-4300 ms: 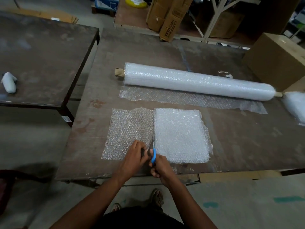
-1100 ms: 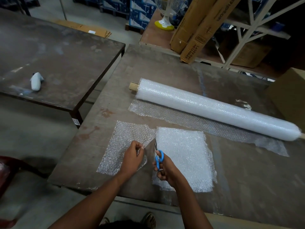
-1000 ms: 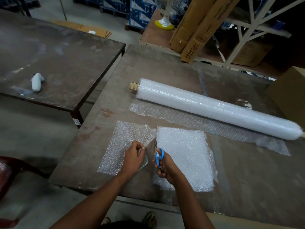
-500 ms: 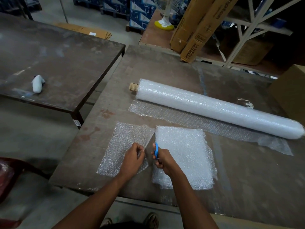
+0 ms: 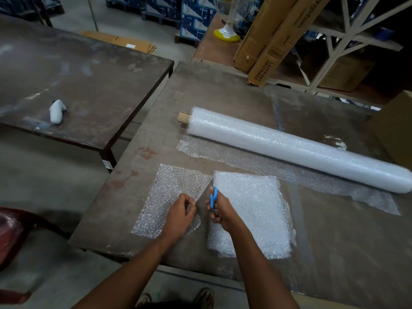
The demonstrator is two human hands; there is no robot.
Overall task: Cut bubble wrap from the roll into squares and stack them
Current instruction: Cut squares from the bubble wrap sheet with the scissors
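A long bubble wrap roll [image 5: 289,146] lies across the brown table [image 5: 334,230], with a loose strip [image 5: 256,162] spread in front of it. Near the front edge a thin sheet of bubble wrap [image 5: 165,192] lies left of a whiter stack of cut squares [image 5: 254,210]. My left hand [image 5: 179,216] pinches the sheet's cut right edge and lifts it slightly. My right hand [image 5: 219,211] grips blue-handled scissors [image 5: 213,196], blades pointing away along the cut between sheet and stack.
A second dark table [image 5: 89,85] stands to the left with a small white object [image 5: 56,111] on it. Long cardboard boxes [image 5: 274,41] lean at the back, a brown box [image 5: 394,128] sits at the right edge. A red seat [image 5: 11,233] is at lower left.
The scissors and my right hand have moved farther away along the cut line, and the slit in the sheet has grown longer. My left hand keeps hold of the cut edge.
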